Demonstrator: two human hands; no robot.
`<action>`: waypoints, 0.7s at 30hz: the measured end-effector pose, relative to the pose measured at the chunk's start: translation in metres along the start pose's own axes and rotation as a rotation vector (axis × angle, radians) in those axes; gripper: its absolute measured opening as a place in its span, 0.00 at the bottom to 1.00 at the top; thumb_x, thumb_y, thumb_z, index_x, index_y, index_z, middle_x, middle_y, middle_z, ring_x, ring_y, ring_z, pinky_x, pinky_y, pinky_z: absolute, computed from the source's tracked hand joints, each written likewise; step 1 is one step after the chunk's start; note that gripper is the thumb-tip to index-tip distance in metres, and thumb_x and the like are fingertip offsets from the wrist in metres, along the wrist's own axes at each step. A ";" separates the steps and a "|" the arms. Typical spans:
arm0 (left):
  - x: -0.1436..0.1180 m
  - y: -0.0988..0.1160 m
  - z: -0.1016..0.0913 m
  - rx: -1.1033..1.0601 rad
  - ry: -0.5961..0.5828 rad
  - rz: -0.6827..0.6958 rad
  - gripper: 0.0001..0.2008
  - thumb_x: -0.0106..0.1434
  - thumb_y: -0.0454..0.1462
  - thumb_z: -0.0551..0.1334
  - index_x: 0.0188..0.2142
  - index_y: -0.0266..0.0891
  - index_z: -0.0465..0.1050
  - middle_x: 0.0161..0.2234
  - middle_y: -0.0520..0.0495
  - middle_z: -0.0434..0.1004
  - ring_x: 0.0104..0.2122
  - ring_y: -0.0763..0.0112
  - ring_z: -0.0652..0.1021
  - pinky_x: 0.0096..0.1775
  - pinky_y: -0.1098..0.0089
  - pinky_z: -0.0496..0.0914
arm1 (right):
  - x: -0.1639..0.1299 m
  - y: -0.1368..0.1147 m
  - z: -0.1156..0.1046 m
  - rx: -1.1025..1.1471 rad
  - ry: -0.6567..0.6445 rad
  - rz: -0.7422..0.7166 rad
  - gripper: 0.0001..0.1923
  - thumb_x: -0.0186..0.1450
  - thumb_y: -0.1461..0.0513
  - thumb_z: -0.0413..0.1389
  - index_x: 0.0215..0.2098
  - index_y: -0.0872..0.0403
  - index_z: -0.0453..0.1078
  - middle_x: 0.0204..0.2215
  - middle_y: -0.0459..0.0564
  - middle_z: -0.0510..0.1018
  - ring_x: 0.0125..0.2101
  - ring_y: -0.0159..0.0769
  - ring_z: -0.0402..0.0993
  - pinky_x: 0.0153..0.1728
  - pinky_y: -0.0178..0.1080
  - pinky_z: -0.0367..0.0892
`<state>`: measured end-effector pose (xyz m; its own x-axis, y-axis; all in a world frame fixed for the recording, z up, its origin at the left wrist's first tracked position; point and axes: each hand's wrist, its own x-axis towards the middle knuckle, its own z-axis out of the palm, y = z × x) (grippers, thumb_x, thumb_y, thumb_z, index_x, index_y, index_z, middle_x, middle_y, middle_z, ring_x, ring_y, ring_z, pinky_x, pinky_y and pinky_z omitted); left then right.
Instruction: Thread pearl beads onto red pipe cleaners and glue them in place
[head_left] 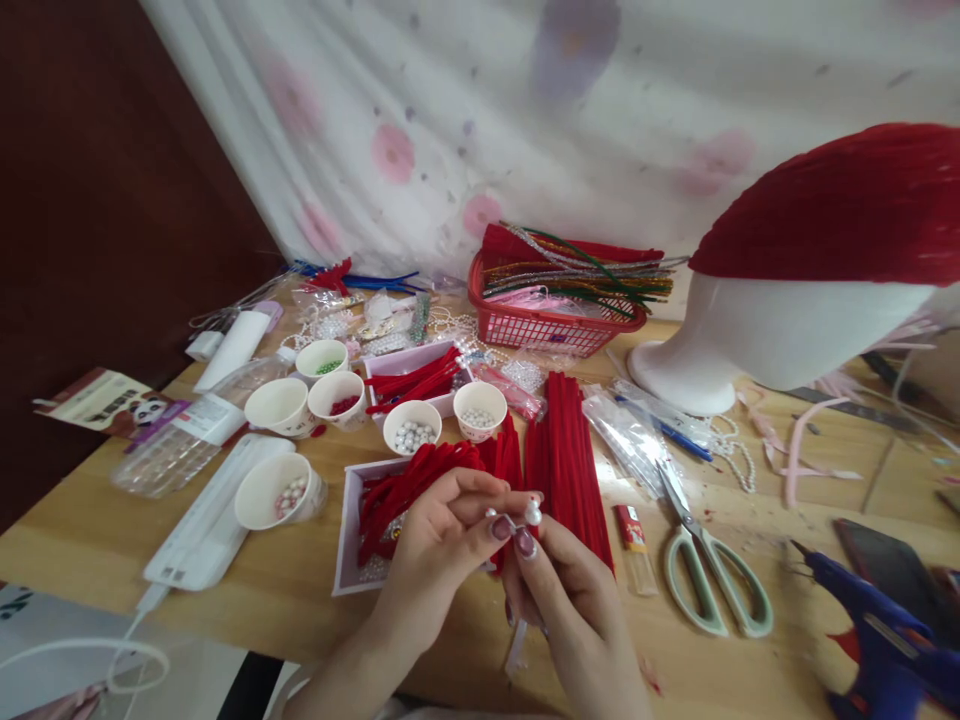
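A small white pearl piece (531, 512) on a thin silvery stem is pinched between both hands, just in front of the bundle of red pipe cleaners (564, 450) on the wooden table (315, 590). The left hand (442, 550) is curled narrow, its thumb and fingertips closed on the stem; the right hand (574, 590) meets it from the other side, thumb and forefinger closed on the pearl end, dark red nails showing.

Taking the red pipe cleaners as the marker: just left of them lies a shallow pink tray (352, 540) with more red stems, partly under the left hand. Behind and to their left stand paper cups (412, 425) of beads. Just right of them lie a small glue tube (634, 545) and pale green scissors (712, 580). Further right, at the table's near corner, is a blue glue gun (877, 620). Behind the bundle sits a red basket (547, 325) of mixed stems, and to the right of that a white mannequin head (765, 340) wearing a red cap (847, 205)
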<state>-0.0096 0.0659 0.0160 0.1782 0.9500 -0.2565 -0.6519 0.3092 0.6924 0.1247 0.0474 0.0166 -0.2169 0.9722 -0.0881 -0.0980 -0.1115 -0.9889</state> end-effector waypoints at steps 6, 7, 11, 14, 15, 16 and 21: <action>0.000 -0.003 0.000 0.065 0.049 -0.016 0.18 0.50 0.45 0.80 0.28 0.36 0.77 0.34 0.42 0.88 0.28 0.71 0.83 0.28 0.76 0.73 | -0.001 0.002 -0.001 0.017 0.009 -0.001 0.18 0.73 0.48 0.55 0.39 0.54 0.74 0.19 0.38 0.64 0.20 0.28 0.54 0.21 0.33 0.51; 0.000 -0.004 0.001 0.069 0.055 -0.017 0.18 0.49 0.45 0.80 0.28 0.36 0.77 0.33 0.42 0.88 0.27 0.72 0.82 0.27 0.77 0.72 | -0.001 0.003 -0.001 0.018 0.007 -0.003 0.17 0.74 0.49 0.55 0.42 0.53 0.75 0.19 0.38 0.64 0.19 0.28 0.54 0.21 0.33 0.51; 0.000 -0.004 0.003 0.072 0.048 -0.015 0.18 0.49 0.46 0.80 0.27 0.36 0.78 0.32 0.41 0.88 0.25 0.72 0.80 0.25 0.76 0.70 | -0.001 0.005 -0.003 0.014 0.001 -0.014 0.16 0.75 0.50 0.54 0.45 0.53 0.76 0.19 0.38 0.65 0.19 0.28 0.53 0.21 0.33 0.52; 0.000 -0.003 0.003 0.076 0.050 -0.007 0.18 0.49 0.45 0.80 0.28 0.35 0.79 0.33 0.41 0.88 0.26 0.70 0.82 0.26 0.75 0.71 | -0.001 0.005 -0.003 0.016 0.001 -0.016 0.15 0.75 0.51 0.54 0.45 0.53 0.76 0.19 0.38 0.65 0.19 0.28 0.53 0.22 0.32 0.53; 0.000 -0.003 0.003 0.079 0.048 -0.003 0.18 0.49 0.45 0.80 0.28 0.35 0.79 0.33 0.40 0.88 0.27 0.69 0.82 0.26 0.75 0.71 | -0.001 0.004 -0.003 0.020 0.003 -0.017 0.15 0.75 0.51 0.54 0.45 0.53 0.76 0.19 0.38 0.65 0.19 0.27 0.53 0.22 0.32 0.53; 0.000 -0.004 0.002 0.083 0.047 0.000 0.18 0.49 0.46 0.80 0.28 0.35 0.80 0.33 0.40 0.88 0.27 0.69 0.82 0.26 0.75 0.71 | -0.001 0.004 -0.003 0.021 0.006 -0.014 0.15 0.75 0.51 0.54 0.45 0.53 0.76 0.19 0.38 0.65 0.19 0.27 0.53 0.22 0.32 0.53; 0.001 -0.006 -0.001 0.078 0.037 0.002 0.17 0.51 0.45 0.79 0.31 0.35 0.80 0.35 0.40 0.88 0.29 0.70 0.83 0.25 0.77 0.73 | -0.001 0.005 -0.003 0.012 0.009 -0.022 0.17 0.74 0.50 0.54 0.38 0.53 0.74 0.18 0.39 0.66 0.19 0.27 0.54 0.21 0.32 0.52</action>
<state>-0.0060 0.0646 0.0113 0.1482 0.9489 -0.2786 -0.5924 0.3107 0.7433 0.1270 0.0460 0.0112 -0.2059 0.9763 -0.0671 -0.1144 -0.0921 -0.9892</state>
